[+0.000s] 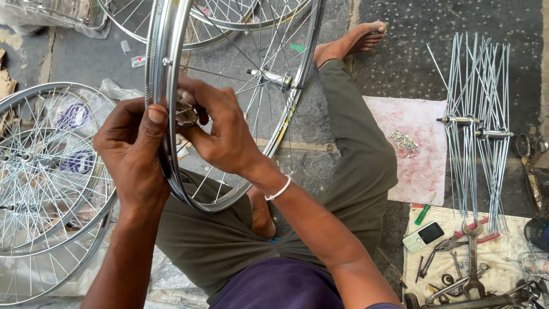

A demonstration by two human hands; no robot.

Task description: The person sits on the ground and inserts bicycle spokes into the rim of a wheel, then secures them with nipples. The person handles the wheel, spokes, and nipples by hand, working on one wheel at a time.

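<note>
Left hand (132, 150) closed round wheel rim (159, 86) – thumb on top | right hand (220, 130) pinching small metal part (186, 113) at rim's inner side | rim upright over lap | hub (273, 76) right of rim | spare spokes (477, 126) far right

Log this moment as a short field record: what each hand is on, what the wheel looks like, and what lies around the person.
left hand: grips the wheel rim from outside, thumb on the rim's edge
right hand: fingers reach inside the rim; what they pinch is hidden
wheel: held upright over the lap, spokes laced to the hub
left side: stack of finished wheels on the ground
right side: pink cloth with small metal nipples; loose spoke bundles
lower right: phone, green screwdriver, spanners
</note>
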